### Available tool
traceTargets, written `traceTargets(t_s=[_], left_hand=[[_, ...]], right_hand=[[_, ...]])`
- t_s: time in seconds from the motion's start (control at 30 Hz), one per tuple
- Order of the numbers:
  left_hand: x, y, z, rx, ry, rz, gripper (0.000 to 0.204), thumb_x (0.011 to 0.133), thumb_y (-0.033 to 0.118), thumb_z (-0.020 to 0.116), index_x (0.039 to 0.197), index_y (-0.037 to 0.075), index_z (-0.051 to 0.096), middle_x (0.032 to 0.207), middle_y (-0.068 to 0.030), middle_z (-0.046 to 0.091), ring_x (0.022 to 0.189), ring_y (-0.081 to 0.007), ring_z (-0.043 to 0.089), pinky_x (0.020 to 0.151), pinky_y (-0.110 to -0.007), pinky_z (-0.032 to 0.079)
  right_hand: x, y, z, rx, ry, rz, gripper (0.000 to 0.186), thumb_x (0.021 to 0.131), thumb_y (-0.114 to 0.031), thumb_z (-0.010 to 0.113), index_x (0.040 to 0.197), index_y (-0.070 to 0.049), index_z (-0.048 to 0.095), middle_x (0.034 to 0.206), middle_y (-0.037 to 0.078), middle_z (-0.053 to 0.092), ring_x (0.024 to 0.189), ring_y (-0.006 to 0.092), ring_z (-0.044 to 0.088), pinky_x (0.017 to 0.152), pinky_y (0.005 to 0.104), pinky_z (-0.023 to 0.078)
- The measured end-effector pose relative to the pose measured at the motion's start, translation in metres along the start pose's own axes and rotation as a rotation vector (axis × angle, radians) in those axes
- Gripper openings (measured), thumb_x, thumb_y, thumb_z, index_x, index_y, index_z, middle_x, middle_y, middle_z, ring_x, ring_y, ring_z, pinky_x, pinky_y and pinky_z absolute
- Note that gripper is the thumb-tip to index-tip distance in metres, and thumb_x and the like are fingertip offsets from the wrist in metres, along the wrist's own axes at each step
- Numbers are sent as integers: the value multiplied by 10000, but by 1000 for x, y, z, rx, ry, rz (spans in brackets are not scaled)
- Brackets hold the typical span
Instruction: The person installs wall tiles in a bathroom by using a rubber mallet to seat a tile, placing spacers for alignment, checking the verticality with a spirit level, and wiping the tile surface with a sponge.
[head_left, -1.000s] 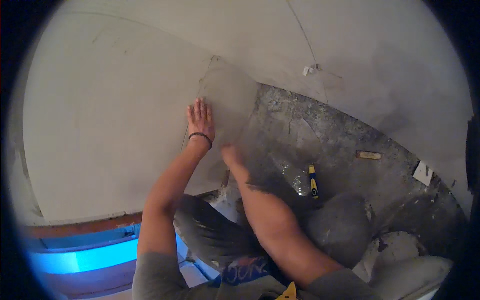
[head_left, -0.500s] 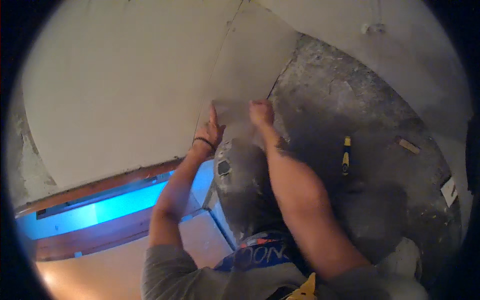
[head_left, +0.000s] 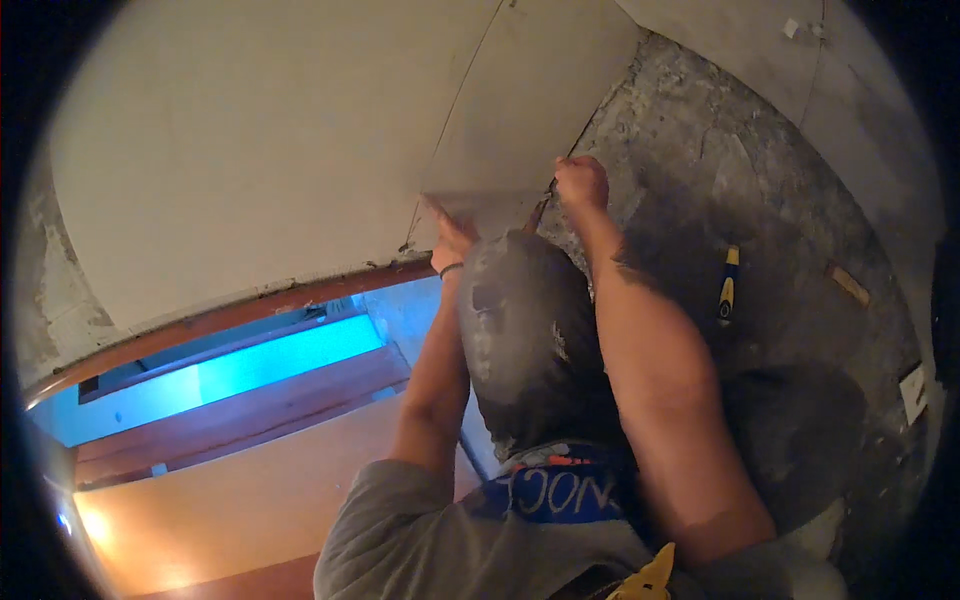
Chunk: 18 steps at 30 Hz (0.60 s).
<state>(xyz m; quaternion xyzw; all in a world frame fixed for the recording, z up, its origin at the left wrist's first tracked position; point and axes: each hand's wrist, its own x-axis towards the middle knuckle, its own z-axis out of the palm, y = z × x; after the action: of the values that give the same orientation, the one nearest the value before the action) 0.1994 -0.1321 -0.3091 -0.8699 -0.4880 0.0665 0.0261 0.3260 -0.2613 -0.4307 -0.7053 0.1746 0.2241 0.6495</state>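
Evenly matte, beige tile (head_left: 540, 90); left hand (head_left: 455, 242) unclasped, index extended; right hand (head_left: 583, 184) curled at edge, can't tell if clamped.

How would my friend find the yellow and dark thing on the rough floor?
Find the rough grey floor, right of the smooth pale slab. Look just right of the person's right forearm for a slim stick-shaped thing. It is yellow and dark, while the block to its right is plain tan.
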Motion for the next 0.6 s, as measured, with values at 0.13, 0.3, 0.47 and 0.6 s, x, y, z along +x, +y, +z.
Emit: traceTargets(t_s=[0.13, 0.3, 0.47, 0.6], left_hand=[[3, -25, 12, -63, -40, -111, 1033, 802, 401, 635, 1483, 127, -93, 1248, -181, 565, 1038, -401, 593, 859, -473, 460], [9, -55, 46, -31, 205, -67, 911, 836, 318, 627, 1452, 82, -1, 1135, -192, 604, 991, -369, 610, 820, -438, 478], [11, -66, 60, -155, 232, -48, 776, 850, 312, 623, 1367, 59, 103, 1083, -184, 608, 943, -336, 610, 798, -419, 485], [13, -66, 60, -216, 248, -35, 672, 860, 308, 620, 1299, 41, 187, 1042, -178, 611, 904, -310, 611, 779, -404, 491]], right_hand=[[2, -12, -15, 12, -230, 151, 325, 813, -335, 580, 967, -65, 672, 1068, 180, 648, 1017, 361, 602, 894, 445, 465], [-2, -23, -24, -6, -132, 120, 295, 839, -298, 554, 989, -71, 666, 1083, 175, 645, 1044, 360, 594, 883, 440, 476], [-7, -31, -31, 3, -126, 123, 335, 805, -356, 616, 984, -77, 664, 1056, 148, 657, 1009, 321, 614, 873, 414, 475], [-7, -39, -35, 16, -184, 201, 327, 811, -358, 599, 995, -96, 667, 1054, 144, 660, 1007, 330, 614, 872, 418, 477]])
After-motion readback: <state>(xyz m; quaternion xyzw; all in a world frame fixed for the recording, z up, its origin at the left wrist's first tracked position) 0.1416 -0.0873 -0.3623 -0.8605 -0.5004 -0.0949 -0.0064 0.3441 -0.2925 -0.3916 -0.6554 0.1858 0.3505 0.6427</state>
